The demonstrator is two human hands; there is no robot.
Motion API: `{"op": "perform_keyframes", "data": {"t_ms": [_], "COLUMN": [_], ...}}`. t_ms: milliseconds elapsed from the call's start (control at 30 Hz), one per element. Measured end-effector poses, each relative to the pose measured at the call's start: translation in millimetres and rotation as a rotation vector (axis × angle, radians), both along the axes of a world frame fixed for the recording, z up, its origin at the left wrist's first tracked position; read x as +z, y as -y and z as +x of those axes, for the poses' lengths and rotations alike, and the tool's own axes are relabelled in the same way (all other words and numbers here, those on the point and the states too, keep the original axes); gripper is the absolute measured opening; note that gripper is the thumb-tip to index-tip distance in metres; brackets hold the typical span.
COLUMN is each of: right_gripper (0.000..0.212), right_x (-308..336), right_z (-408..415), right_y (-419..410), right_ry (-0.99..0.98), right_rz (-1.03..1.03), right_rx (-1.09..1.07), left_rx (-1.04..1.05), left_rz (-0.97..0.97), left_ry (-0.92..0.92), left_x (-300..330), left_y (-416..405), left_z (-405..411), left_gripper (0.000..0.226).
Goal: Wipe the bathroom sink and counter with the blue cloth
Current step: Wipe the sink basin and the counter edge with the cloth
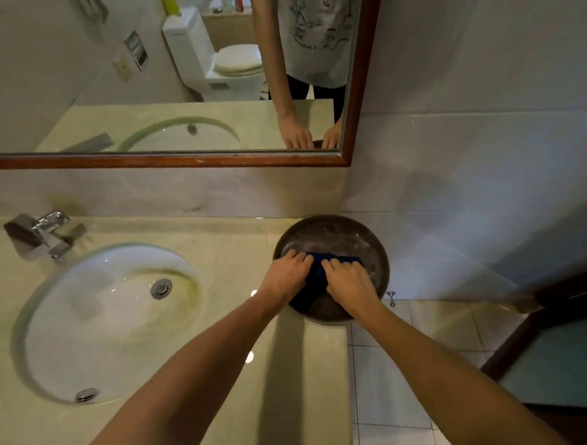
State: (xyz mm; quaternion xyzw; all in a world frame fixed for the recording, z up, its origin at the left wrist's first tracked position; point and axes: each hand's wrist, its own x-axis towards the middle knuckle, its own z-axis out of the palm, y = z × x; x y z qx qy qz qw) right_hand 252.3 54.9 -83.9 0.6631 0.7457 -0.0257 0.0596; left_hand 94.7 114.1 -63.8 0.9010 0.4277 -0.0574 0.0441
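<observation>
Marble counter carries sink, faucet, basin

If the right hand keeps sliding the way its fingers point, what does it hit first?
Likely the far rim of the dark round basin: the right hand grips the blue cloth inside it, fingers pointing toward the wall. Depth is uncertain.

1. Left hand: bare, no glove; no ring or watch discernible.
2. Right hand: bare, no glove; wrist unadorned.
3. Both forearms: uncovered up to the frame's lower edge; no sleeve in direct view.
4. Reflection within the mirror: pale short-sleeved T-shirt bearing a printed graphic, dark trousers beneath its hem.
</observation>
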Motion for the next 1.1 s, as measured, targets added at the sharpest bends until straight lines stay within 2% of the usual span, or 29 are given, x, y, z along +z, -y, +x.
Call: {"op": "perform_keyframes", "data": {"t_ms": [100,200,300,400,533,600,667,800,867,967,1033,1100], "right_gripper": [0.037,0.043,0.039,0.037,0.026,0.026,0.027,0.026,0.024,0.022,0.025,0.027], "right_x": [39,78,100,101,80,69,61,42,30,10,-3,-13], "right_z": [12,22,17,3,-31,-43,-50,-65,-80,-108,-125,-148], "right_y": [-8,0,20,45,84,107,132,171,174,165,155,145], "right_ry": [-0.276,-0.536,-0.705,-0.804,-0.787,-0.751,-0.650,-0.460,-0.417,-0.429,-0.404,-0.367], "right_rz": [-0.045,-0.188,-0.307,-0.400,-0.371,-0.303,-0.161,0.083,0.085,-0.029,-0.032,0.025], "right_rx": [-0.072,-0.079,-0.045,-0.095,-0.178,-0.306,-0.468,-0.749,-0.778,-0.754,-0.760,-0.779], "left_rx": [0.042,-0.003,-0.093,-0.093,-0.022,0.060,0.180,0.356,0.458,0.562,0.657,0.774], "left_rz": [-0.029,-0.278,-0.399,-0.485,-0.628,-0.659,-0.625,-0.491,-0.401,-0.362,-0.381,-0.369], "left_ry": [0.052,0.072,0.064,0.071,0.314,0.502,0.619,0.525,0.446,0.330,0.346,0.447], "left_x": [38,77,104,105,87,77,65,21,-5,-40,-58,-67], "left_y": [-12,-13,3,22,48,59,65,81,92,107,116,125], "left_z": [7,4,-7,-21,-51,-72,-109,-220,-277,-345,-377,-393], "left_gripper": [0.034,0.031,0.035,0.028,0.035,0.045,0.044,0.026,0.022,0.023,0.022,0.020]}}
